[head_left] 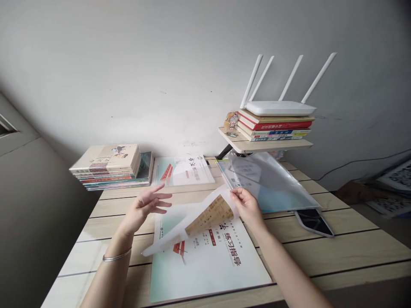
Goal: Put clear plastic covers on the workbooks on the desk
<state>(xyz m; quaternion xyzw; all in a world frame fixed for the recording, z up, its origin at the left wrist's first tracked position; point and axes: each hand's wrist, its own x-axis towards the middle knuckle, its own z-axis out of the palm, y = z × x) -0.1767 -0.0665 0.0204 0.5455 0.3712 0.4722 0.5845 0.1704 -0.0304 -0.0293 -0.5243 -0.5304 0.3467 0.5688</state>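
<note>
A large workbook [205,273] with a white and teal cover and Chinese lettering lies on the slatted table in front of me. Over its upper half rises a curled whitish sheet [210,216] with a brown printed patch. My right hand [247,208] pinches the sheet's upper right corner between thumb and fingers. To the left, my left hand [148,208] hovers with fingers spread, holding nothing. Whether the sheet is joined to the workbook, I cannot tell.
Behind lies a similar workbook [183,170]. A book stack [107,164] stands at the back left. Right of it are a clear plastic folder [282,188], a phone [314,222] and a small raised shelf [266,145] bearing books [276,126] and a white router [281,108].
</note>
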